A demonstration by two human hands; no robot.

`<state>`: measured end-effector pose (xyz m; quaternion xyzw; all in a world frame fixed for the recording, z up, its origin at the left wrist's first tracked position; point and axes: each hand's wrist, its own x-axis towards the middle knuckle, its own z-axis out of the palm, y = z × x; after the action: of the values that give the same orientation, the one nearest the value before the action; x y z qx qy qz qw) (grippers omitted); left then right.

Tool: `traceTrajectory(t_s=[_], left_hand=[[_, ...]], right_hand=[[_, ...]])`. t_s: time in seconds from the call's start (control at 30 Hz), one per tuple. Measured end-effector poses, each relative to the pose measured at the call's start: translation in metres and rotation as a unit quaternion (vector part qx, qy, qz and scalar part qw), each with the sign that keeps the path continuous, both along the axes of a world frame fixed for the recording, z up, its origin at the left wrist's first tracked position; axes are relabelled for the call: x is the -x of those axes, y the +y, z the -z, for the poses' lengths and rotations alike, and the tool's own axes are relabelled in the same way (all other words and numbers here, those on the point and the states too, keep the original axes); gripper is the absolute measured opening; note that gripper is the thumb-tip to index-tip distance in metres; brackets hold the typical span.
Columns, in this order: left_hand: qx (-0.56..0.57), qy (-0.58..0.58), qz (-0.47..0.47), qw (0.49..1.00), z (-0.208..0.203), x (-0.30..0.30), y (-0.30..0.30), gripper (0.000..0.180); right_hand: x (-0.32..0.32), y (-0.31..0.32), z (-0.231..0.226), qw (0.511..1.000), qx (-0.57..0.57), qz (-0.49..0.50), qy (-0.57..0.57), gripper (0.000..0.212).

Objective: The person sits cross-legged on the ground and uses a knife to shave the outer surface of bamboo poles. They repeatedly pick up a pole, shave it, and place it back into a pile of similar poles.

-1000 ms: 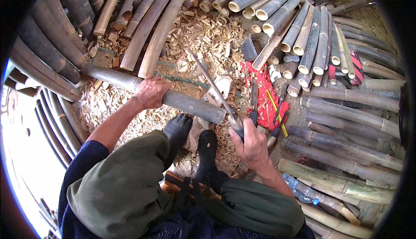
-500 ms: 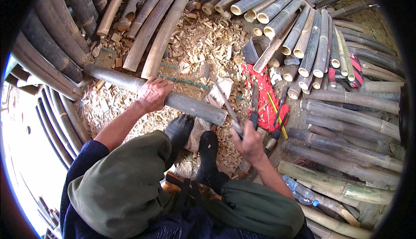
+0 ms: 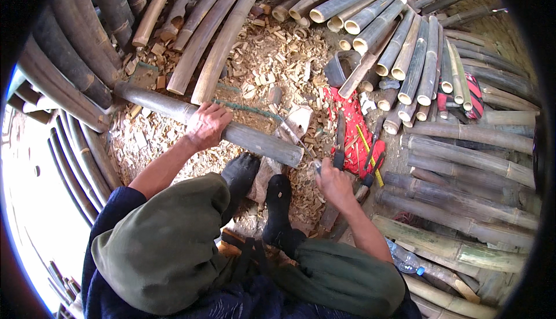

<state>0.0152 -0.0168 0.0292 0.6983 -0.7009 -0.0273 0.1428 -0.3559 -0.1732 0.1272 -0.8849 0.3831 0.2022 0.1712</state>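
Observation:
A grey-brown bamboo pole slants across in front of me, its near cut end close to my feet. My left hand lies over its middle, fingers wrapped round it. To the right of that end, my right hand is closed on the handle of a long-bladed knife. The blade shows only as a thin line pointing up and left, past the pole's end. My two feet, in dark socks, rest just below the pole, beside a pale block under it.
Wood shavings cover the ground. A red cloth on the right bears hand tools and a yellow measuring strip. Cut bamboo poles are piled around, and dark ones lean at the left. A plastic bottle lies near my right knee.
The knife in my right hand has turned, so its blade now looks thinner. My right hand has shifted slightly; my left hand stays on the bamboo pole.

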Motion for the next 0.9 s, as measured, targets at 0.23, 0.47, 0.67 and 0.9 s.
traceTrajectory(t_s=[0.23,0.47,0.67,0.9], left_hand=[[0.105,-0.016,-0.029,0.994,0.008,0.008,0.016,0.028],[0.149,-0.053,-0.026,0.987,0.027,0.008,0.013,0.029],[0.114,-0.035,-0.053,0.991,0.022,0.014,0.025,0.029],[0.078,-0.071,-0.052,0.993,0.010,0.016,0.017,0.050]], right_hand=[[-0.031,0.025,-0.074,0.956,0.000,-0.029,-0.293,0.032],[0.004,-0.019,0.008,0.998,-0.007,-0.031,-0.053,0.033],[-0.038,0.021,-0.086,0.946,-0.028,-0.040,-0.321,0.035],[0.012,-0.010,0.006,0.999,0.025,-0.027,-0.038,0.034]])
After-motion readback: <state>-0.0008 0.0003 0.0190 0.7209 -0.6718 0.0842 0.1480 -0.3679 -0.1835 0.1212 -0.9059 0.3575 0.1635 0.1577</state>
